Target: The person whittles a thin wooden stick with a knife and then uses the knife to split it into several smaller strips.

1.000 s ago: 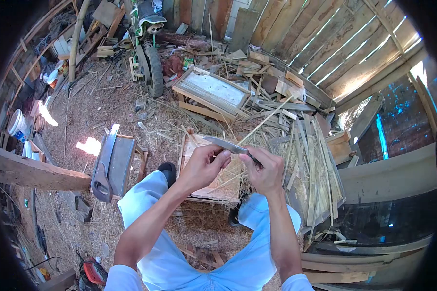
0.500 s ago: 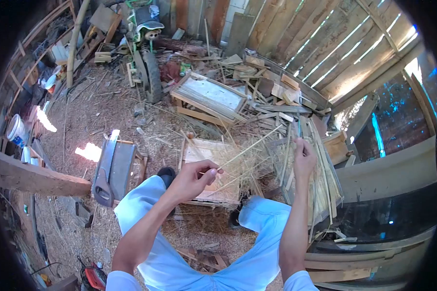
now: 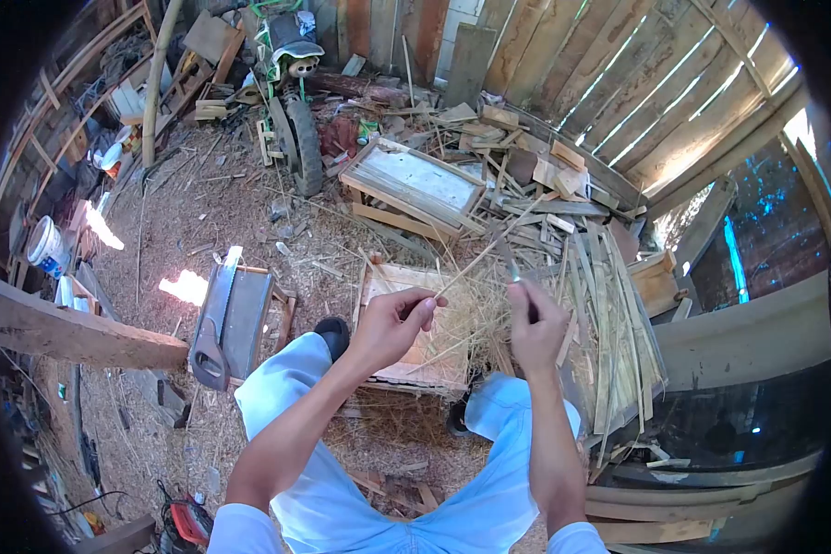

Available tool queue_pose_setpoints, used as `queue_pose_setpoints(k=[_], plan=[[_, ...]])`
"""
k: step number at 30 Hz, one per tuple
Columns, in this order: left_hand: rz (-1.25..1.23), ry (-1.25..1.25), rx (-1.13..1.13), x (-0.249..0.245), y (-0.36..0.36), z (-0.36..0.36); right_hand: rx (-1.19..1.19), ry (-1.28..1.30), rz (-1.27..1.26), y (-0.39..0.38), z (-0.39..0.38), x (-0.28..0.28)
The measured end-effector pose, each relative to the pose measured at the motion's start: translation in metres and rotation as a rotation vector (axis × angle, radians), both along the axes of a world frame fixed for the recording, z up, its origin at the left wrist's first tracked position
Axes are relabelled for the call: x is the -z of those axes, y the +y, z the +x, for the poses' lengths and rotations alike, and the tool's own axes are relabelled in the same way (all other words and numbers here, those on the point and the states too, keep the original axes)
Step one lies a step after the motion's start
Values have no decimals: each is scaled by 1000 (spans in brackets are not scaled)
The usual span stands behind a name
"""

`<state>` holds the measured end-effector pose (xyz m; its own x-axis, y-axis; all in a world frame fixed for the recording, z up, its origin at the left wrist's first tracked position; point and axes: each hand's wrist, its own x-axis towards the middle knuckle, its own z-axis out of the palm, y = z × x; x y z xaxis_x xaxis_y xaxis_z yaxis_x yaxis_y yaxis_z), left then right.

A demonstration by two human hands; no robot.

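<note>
A thin pale wooden strip [image 3: 491, 247] slants up and to the right from my left hand [image 3: 399, 323], whose fingers pinch its lower end. My right hand [image 3: 537, 323] is closed around the handle of a small knife [image 3: 509, 260], with the blade pointing up beside the strip. Whether the blade touches the strip I cannot tell. Below the hands, a low wooden stool [image 3: 415, 371] stands between my knees, with a heap of fine shavings [image 3: 478, 319] on its right side.
A handsaw [image 3: 216, 323] lies on a small bench [image 3: 247, 309] at the left. Many split strips [image 3: 619, 323] are stacked at the right. Behind are a wooden frame table [image 3: 415, 185], scrap wood [image 3: 563, 180] and a wheel [image 3: 303, 148]. A beam [image 3: 83, 325] juts in from the left.
My right hand with the knife has moved left and down, closer to my left hand. The strip is still in my left hand, and the view has shifted slightly.
</note>
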<state>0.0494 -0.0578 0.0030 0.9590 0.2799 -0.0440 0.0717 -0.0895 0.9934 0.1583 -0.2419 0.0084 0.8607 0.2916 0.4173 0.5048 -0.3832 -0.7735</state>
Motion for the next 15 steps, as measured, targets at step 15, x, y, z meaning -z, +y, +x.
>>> queue_pose_setpoints(k=[15], plan=[[102,1,-33,11,-19,-8,-35,26,-222,0,10,-22]])
